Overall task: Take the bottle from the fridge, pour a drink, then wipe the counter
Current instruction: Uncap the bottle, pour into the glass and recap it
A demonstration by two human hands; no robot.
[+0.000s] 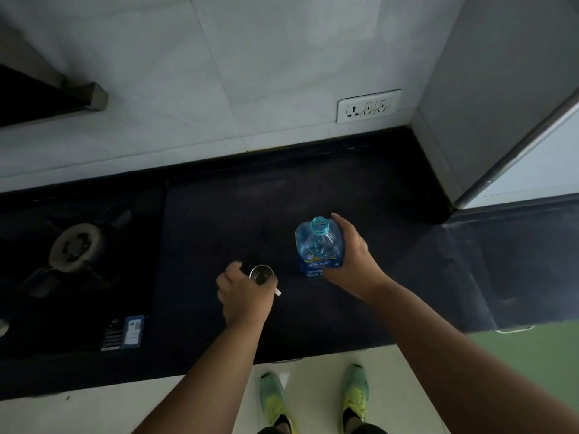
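Standing uncapped beside the steel cup [262, 273] on the dark worktop [313, 195]: blue water bottle [318, 248], long axis upright, mouth up. Right hand [351, 261] wraps its body; left hand [246, 292] curls round the cup, pinching something small and white. Risk: a fast tilt overshoots the narrow cup, wetting the worktop.

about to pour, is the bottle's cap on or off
Off. The bottle shows an open neck ring with no cap, gripped upright by the right hand.
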